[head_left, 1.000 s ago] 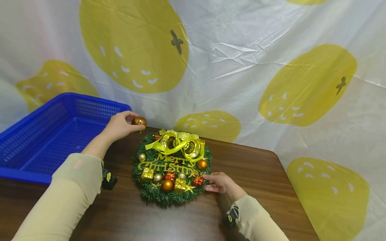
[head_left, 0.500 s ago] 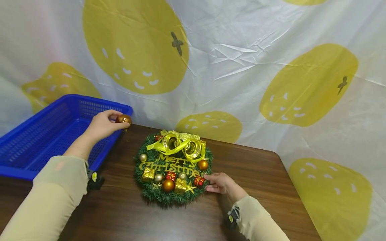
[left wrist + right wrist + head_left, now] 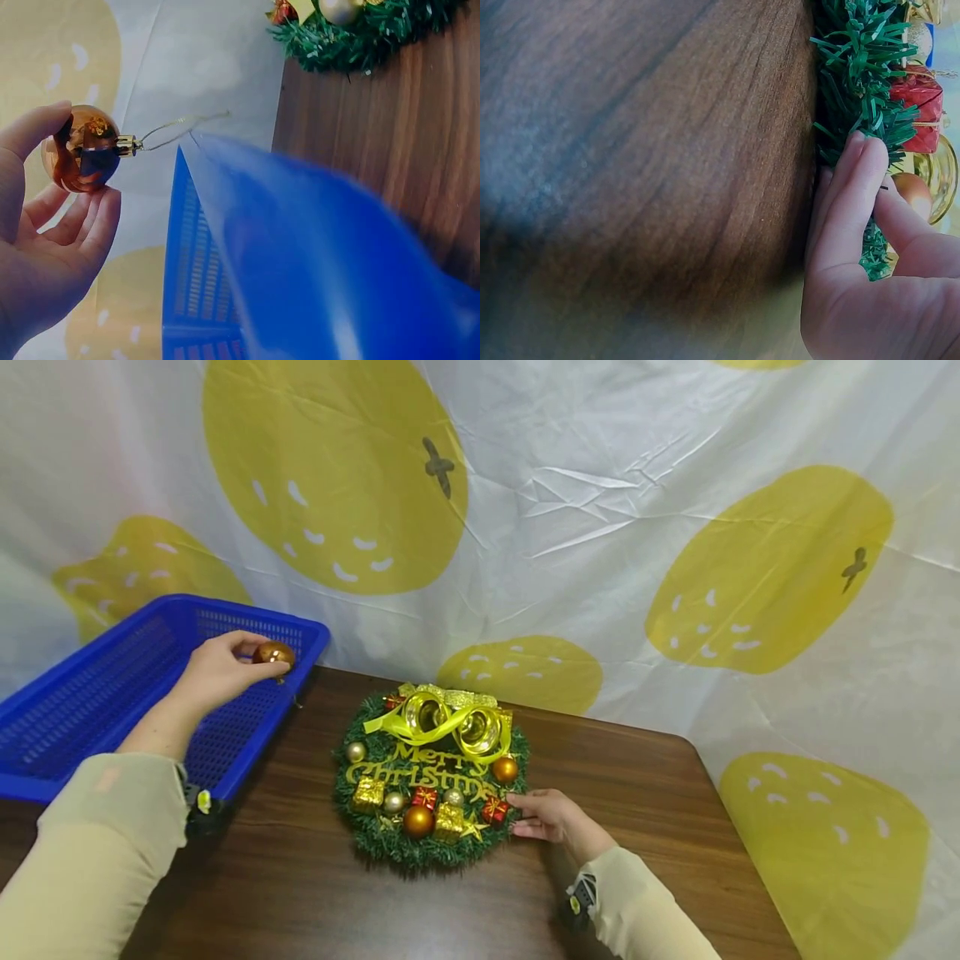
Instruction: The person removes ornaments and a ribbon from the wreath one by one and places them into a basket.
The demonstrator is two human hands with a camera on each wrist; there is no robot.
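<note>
My left hand (image 3: pixel 213 675) holds a shiny copper-coloured Christmas ball (image 3: pixel 273 653) between thumb and fingers, over the right side of the blue basket (image 3: pixel 33 789). From the ball's gold cap (image 3: pixel 127 145) a thin string loop trails toward the basket rim in the left wrist view. A green Christmas wreath (image 3: pixel 408 857) lies on the table, bearing gold "Merry Christmas" lettering, two gold bells (image 3: pixel 477 728) with yellow ribbon, balls and small gift boxes. My right hand (image 3: pixel 553 817) pinches the wreath's right edge, beside a red gift box (image 3: pixel 495 811).
The brown wooden table (image 3: pixel 622 827) extends in front of and to the right of the wreath. Behind it hangs a white curtain (image 3: pixel 570 560) printed with yellow fruit shapes. The basket stands at the left, against the curtain.
My left hand has carried the copper ball leftward, from beside the wreath's upper left to over the basket. My right hand stays at the wreath's edge.
</note>
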